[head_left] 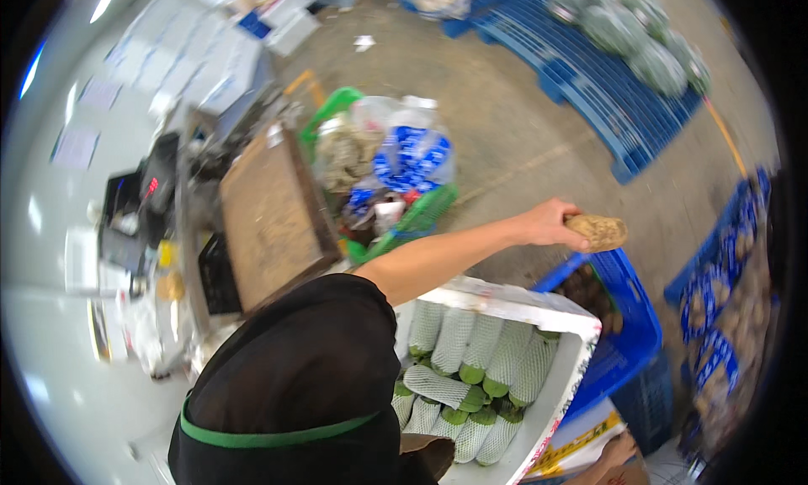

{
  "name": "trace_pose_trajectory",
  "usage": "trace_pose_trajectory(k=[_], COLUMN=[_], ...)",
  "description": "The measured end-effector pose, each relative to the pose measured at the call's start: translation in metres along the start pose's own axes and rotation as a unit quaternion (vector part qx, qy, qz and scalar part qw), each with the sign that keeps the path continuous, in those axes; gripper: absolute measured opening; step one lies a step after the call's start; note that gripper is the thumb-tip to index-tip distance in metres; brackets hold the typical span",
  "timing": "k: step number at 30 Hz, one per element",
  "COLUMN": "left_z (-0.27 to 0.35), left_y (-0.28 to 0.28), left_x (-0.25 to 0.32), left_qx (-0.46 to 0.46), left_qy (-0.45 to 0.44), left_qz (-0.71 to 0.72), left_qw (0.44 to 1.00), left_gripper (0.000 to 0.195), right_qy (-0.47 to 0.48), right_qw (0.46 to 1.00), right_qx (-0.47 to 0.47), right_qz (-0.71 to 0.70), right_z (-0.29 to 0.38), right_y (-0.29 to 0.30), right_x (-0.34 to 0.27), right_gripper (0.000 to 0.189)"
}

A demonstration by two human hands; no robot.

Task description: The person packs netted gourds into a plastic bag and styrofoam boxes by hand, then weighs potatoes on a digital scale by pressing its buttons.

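My left hand point(552, 225) reaches out at the end of a bare arm and grips a rough, light-brown tuber point(598, 233) beside the upper rim of a blue plastic crate point(637, 314). Dark brown, round produce point(590, 296) lies inside that crate. My right hand point(615, 450) is low at the right, by a white and yellow printed carton point(577, 447); its fingers are partly hidden, and whether it holds anything cannot be told. Between the arms stands a white foam box point(577, 352) of green vegetables in white foam nets point(505, 352), one lying across the others.
A green basket point(435, 210) of plastic bags stands beyond my left arm, next to a brown board-topped stand point(271, 214). Blue pallets point(568, 62) at the top bear wrapped green produce point(656, 65). Bagged goods point(713, 333) line the right side.
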State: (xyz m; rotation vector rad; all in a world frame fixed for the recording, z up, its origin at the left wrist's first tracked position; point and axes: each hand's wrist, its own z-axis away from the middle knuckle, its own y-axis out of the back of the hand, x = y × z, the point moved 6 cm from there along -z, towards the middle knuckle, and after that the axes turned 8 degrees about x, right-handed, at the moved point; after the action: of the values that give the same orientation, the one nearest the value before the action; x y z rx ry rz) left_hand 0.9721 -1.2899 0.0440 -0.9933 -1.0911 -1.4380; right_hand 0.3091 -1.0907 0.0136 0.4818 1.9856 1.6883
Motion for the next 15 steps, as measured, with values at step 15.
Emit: trace_pose_trajectory(k=[15], left_z=[0.488], left_y=[0.245], left_x=[-0.099], left_qx=[0.429], left_qy=[0.328], left_qz=[0.424], left_qw=[0.727], left_gripper=[0.04], right_qy=[0.206], right_qw=[0.71], right_qx=[-0.359], right_qz=[-0.569], right_z=[0.269], right_y=[0.187], right_x=[-0.485], right_gripper=[0.072])
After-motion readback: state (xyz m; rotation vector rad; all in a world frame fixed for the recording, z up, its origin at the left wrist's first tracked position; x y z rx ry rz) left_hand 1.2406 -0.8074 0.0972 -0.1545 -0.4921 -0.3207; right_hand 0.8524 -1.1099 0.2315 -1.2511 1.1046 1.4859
